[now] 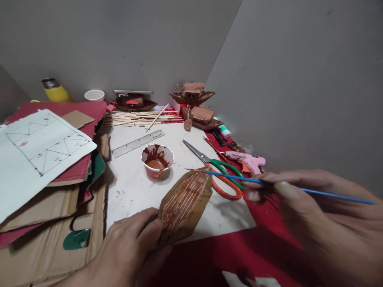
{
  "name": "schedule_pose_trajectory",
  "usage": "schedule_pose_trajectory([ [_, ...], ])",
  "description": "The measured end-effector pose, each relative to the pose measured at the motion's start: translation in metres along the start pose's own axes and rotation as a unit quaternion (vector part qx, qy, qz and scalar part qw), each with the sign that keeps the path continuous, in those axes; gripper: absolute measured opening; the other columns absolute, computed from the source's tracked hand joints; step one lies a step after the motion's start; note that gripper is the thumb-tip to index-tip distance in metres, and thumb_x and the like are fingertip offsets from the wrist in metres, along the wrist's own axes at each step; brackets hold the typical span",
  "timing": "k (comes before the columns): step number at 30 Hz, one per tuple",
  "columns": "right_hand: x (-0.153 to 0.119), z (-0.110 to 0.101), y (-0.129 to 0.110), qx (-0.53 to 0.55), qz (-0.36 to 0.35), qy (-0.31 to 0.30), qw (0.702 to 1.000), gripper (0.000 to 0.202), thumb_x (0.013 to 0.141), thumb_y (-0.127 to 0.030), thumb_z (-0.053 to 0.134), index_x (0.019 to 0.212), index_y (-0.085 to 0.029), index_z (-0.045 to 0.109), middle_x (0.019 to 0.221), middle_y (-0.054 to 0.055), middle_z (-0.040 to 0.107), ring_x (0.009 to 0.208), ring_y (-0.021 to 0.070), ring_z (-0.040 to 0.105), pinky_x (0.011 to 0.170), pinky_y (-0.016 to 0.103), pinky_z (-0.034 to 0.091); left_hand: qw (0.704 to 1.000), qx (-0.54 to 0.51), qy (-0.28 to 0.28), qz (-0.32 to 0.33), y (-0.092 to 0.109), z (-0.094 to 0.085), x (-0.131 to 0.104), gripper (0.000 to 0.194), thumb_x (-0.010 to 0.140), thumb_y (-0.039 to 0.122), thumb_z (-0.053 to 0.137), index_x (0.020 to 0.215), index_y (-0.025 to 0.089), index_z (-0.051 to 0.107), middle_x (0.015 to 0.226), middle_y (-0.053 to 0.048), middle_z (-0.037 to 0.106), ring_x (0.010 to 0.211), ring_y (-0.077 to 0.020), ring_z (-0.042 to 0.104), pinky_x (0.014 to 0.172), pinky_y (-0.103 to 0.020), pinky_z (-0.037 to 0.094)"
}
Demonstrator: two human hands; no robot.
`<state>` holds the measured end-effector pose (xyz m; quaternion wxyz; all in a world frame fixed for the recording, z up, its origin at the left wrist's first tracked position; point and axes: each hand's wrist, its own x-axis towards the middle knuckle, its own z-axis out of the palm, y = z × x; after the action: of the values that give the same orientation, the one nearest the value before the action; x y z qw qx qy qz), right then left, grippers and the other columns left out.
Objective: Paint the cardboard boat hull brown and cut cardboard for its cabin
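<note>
Left hand (131, 243) fingers pinch a ridged cardboard piece (185, 205); right hand (302, 199) fingers grip a blue paintbrush (239, 177), its tip just beyond the cardboard's far edge.

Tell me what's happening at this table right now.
A person's left hand holds down a ridged cardboard piece, partly streaked with brown paint. The right hand holds a thin blue paintbrush, its tip over the piece's upper edge. A paint cup, scissors and ruler lie nearby.
</note>
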<state>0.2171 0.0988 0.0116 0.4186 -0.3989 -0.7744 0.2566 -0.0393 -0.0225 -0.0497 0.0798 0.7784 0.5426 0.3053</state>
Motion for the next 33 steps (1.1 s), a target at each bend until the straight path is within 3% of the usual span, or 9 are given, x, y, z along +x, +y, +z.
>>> schedule_pose_trajectory([
  [2, 0.009, 0.003, -0.015, -0.032, 0.018, 0.068, 0.997, 0.01, 0.094, -0.036, 0.061, 0.091, -0.038, 0.07, 0.074, 0.0, 0.071, 0.066, 0.0205, 0.068, 0.06, 0.031, 0.056, 1.0, 0.006, 0.03, -0.003, -0.001, 0.002, -0.003, 0.014, 0.089, 0.02, 0.058, 0.102, 0.023, 0.054, 0.104, -0.008, 0.072, 0.079, -0.0216, 0.074, 0.064, -0.031, 0.062],
  [4, 0.022, 0.008, -0.025, -0.066, -0.001, 0.078, 0.995, 0.01, 0.093, -0.038, 0.062, 0.088, -0.035, 0.071, 0.077, 0.0, 0.072, 0.069, 0.0208, 0.067, 0.06, 0.031, 0.053, 0.999, 0.011, 0.047, -0.01, -0.001, 0.004, -0.006, 0.016, 0.088, 0.019, 0.058, 0.103, 0.022, 0.055, 0.105, -0.008, 0.072, 0.083, -0.0225, 0.074, 0.067, -0.033, 0.062],
  [7, 0.047, 0.021, -0.026, -0.059, -0.092, -0.034, 0.993, 0.009, 0.092, -0.035, 0.063, 0.089, -0.03, 0.07, 0.075, 0.0, 0.072, 0.063, 0.0179, 0.065, 0.057, 0.03, 0.05, 0.998, 0.006, 0.053, -0.012, -0.001, 0.006, -0.007, 0.018, 0.088, 0.017, 0.057, 0.106, 0.022, 0.056, 0.104, -0.008, 0.072, 0.085, -0.0224, 0.074, 0.069, -0.033, 0.062],
  [11, 0.078, 0.042, -0.021, -0.039, -0.182, -0.151, 0.971, 0.01, 0.092, -0.021, 0.058, 0.087, -0.023, 0.067, 0.078, 0.001, 0.073, 0.066, 0.015, 0.066, 0.061, 0.026, 0.051, 0.999, -0.015, 0.037, -0.028, 0.0, 0.004, -0.004, 0.011, 0.086, 0.015, 0.055, 0.095, 0.021, 0.058, 0.093, -0.006, 0.071, 0.078, -0.0194, 0.071, 0.065, -0.028, 0.059],
  [15, 0.091, 0.062, -0.023, -0.051, -0.204, -0.225, 0.951, 0.013, 0.093, -0.02, 0.056, 0.088, -0.02, 0.068, 0.078, 0.001, 0.074, 0.065, 0.0133, 0.065, 0.062, 0.024, 0.05, 0.998, -0.015, 0.022, -0.049, -0.002, 0.005, -0.003, 0.01, 0.084, 0.016, 0.058, 0.093, 0.021, 0.058, 0.095, -0.006, 0.071, 0.078, -0.019, 0.071, 0.063, -0.027, 0.058],
  [19, 0.094, 0.072, -0.025, -0.047, -0.204, -0.259, 0.943, 0.013, 0.091, -0.018, 0.058, 0.089, -0.019, 0.071, 0.081, 0.003, 0.077, 0.068, 0.0138, 0.067, 0.065, 0.024, 0.051, 0.998, -0.019, 0.021, -0.048, -0.004, 0.007, -0.004, 0.013, 0.084, 0.017, 0.059, 0.096, 0.022, 0.056, 0.1, -0.006, 0.072, 0.082, -0.0197, 0.072, 0.066, -0.027, 0.058],
  [25, 0.095, 0.074, -0.023, 0.006, -0.144, -0.263, 0.954, 0.015, 0.089, -0.02, 0.06, 0.088, -0.02, 0.074, 0.084, 0.002, 0.079, 0.072, 0.0152, 0.071, 0.067, 0.025, 0.054, 0.998, -0.028, 0.023, -0.054, -0.004, 0.006, -0.003, 0.016, 0.084, 0.016, 0.057, 0.098, 0.023, 0.054, 0.095, -0.003, 0.071, 0.079, -0.018, 0.071, 0.065, -0.026, 0.056],
  [29, 0.092, 0.067, -0.018, 0.036, -0.102, -0.204, 0.973, 0.015, 0.091, -0.029, 0.061, 0.089, -0.022, 0.074, 0.083, 0.001, 0.077, 0.065, 0.014, 0.069, 0.057, 0.023, 0.052, 0.997, -0.037, 0.009, -0.069, -0.004, 0.006, -0.004, 0.015, 0.084, 0.017, 0.058, 0.097, 0.023, 0.053, 0.088, -0.002, 0.069, 0.075, -0.0178, 0.068, 0.063, -0.026, 0.054],
  [33, 0.091, 0.063, -0.015, 0.016, -0.116, -0.195, 0.974, 0.014, 0.091, -0.027, 0.061, 0.09, -0.021, 0.074, 0.083, 0.002, 0.077, 0.068, 0.0138, 0.069, 0.059, 0.022, 0.053, 0.994, -0.051, -0.006, -0.1, -0.002, 0.005, -0.004, 0.017, 0.082, 0.016, 0.058, 0.097, 0.023, 0.053, 0.086, -0.001, 0.068, 0.07, -0.0169, 0.066, 0.056, -0.024, 0.05],
])
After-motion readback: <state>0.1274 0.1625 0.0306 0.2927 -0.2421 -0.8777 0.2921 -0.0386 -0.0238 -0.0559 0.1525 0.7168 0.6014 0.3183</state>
